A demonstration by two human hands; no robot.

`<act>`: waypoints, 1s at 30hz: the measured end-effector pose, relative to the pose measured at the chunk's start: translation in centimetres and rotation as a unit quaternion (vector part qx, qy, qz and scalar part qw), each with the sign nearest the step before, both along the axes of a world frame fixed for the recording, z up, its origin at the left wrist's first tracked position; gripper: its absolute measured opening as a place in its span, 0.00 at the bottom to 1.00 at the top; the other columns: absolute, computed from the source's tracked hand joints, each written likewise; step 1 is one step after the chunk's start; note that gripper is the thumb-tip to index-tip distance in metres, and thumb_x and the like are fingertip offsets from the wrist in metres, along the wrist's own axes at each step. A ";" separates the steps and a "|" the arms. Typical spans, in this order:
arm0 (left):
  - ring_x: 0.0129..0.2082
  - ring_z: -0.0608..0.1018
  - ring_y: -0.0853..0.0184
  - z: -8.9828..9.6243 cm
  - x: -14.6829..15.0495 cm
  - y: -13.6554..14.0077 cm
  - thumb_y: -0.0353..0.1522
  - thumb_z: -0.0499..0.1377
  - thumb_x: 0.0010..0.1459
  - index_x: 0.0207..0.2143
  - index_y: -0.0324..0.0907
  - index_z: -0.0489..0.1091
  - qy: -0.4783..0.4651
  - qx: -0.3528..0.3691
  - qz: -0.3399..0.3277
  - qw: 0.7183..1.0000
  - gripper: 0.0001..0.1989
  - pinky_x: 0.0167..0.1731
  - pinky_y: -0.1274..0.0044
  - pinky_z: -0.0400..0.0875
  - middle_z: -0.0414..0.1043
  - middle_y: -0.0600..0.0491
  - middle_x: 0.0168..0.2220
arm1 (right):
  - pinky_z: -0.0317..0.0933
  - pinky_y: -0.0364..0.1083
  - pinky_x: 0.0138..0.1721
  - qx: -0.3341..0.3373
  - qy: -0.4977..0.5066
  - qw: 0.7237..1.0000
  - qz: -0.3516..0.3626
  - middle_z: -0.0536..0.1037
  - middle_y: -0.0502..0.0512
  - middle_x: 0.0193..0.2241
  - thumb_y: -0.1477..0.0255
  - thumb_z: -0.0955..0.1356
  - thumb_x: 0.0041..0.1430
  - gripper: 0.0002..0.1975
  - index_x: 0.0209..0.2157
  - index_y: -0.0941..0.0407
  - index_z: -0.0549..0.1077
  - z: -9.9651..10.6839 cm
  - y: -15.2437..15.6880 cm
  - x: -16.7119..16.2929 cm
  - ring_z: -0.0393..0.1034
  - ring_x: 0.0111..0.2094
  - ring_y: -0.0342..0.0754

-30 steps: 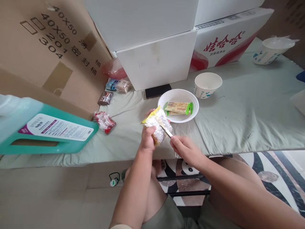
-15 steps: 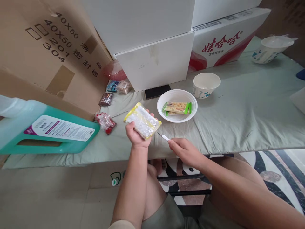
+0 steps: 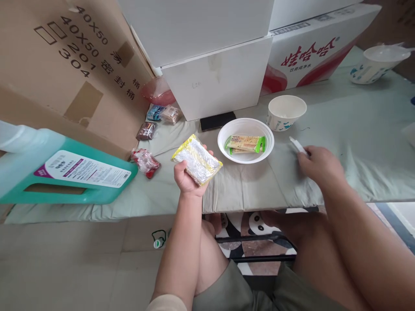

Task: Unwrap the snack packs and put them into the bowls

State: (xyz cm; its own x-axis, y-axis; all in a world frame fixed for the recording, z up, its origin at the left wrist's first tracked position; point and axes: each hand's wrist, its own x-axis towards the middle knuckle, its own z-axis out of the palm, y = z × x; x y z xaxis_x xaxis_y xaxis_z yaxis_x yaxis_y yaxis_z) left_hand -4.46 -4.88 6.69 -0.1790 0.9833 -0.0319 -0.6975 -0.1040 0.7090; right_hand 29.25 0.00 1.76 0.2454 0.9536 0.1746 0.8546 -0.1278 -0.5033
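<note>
My left hand [image 3: 191,175] is wrapped around a flat packet [image 3: 197,160] with a silvery, crinkled face and yellow edges, holding it up over the table's front. My right hand [image 3: 320,166] is closed on a small white-handled knife [image 3: 298,147], low over the cloth to the right; its blade is hard to make out. Between the hands, a white bowl [image 3: 223,149] holds wrapped biscuit bars [image 3: 246,142] with green ends. Behind the knife stands a white paper tub [image 3: 287,113] with blue print.
A green liquid jug [image 3: 106,190] lies at left beside a large carton [image 3: 81,99]. Small snack packs [image 3: 145,131] and a red wrapper [image 3: 147,163] lie near it. A black phone [image 3: 218,121] rests before white boxes [image 3: 217,82]. Another tub [image 3: 372,69] stands at far right.
My right hand has moved away from the packet to the right, taking the knife with it. My left hand still holds the packet in nearly the same place. The view has shifted slightly.
</note>
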 end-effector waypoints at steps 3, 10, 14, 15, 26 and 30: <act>0.45 0.81 0.53 0.2 0.4 -0.2 0.44 0.65 0.43 0.51 0.48 0.69 0.017 -0.007 -0.013 1.000 0.31 0.47 0.62 0.75 0.78 0.47 0.44 | 0.56 0.55 0.37 0.098 -0.030 0.995 -0.007 0.70 0.57 0.25 0.68 0.71 0.53 0.04 0.30 0.55 0.76 -0.6 -0.2 -0.7 0.62 0.31 0.51; 0.49 0.80 0.48 -0.5 2.7 -1.3 0.38 0.68 0.40 0.56 0.48 0.68 0.069 -0.003 -0.125 0.990 0.37 0.46 0.61 0.76 0.78 0.46 0.48 | 0.68 0.53 0.43 0.224 0.152 0.893 0.361 0.75 0.60 0.43 0.66 0.69 0.61 0.18 0.52 0.53 0.70 3.5 -5.3 -11.5 0.72 0.41 0.53; 0.50 0.80 0.51 -1.2 3.6 -1.5 0.35 0.68 0.43 0.58 0.47 0.67 0.073 0.010 -0.159 0.985 0.36 0.48 0.64 0.75 0.78 0.47 0.48 | 0.65 0.51 0.40 0.205 0.152 0.898 0.358 0.76 0.54 0.36 0.71 0.69 0.62 0.17 0.53 0.51 0.71 3.5 -6.8 -14.4 0.72 0.37 0.51; 0.50 0.80 0.51 -1.2 3.7 -1.4 0.35 0.68 0.43 0.58 0.47 0.67 0.069 0.008 -0.156 0.985 0.36 0.48 0.64 0.75 0.78 0.47 0.48 | 0.64 0.51 0.40 0.200 0.150 0.902 0.352 0.76 0.52 0.32 0.73 0.68 0.62 0.15 0.51 0.51 0.72 3.3 -6.9 -14.5 0.71 0.36 0.50; 0.50 0.81 0.49 -1.0 4.3 -1.0 0.37 0.68 0.43 0.57 0.44 0.68 0.016 -0.088 -0.176 0.980 0.36 0.51 0.61 0.74 0.79 0.46 0.49 | 0.65 0.47 0.36 0.162 0.277 0.894 0.313 0.74 0.51 0.31 0.75 0.68 0.58 0.08 0.41 0.52 0.73 3.2 -6.2 -13.3 0.69 0.33 0.47; 0.49 0.81 0.51 -1.0 4.4 -1.1 0.37 0.70 0.45 0.56 0.44 0.69 0.044 -0.079 -0.262 0.961 0.35 0.51 0.63 0.74 0.80 0.47 0.47 | 0.64 0.46 0.32 0.116 0.322 0.900 0.269 0.73 0.49 0.25 0.73 0.66 0.58 0.02 0.32 0.53 0.71 3.8 -5.9 -12.8 0.67 0.27 0.44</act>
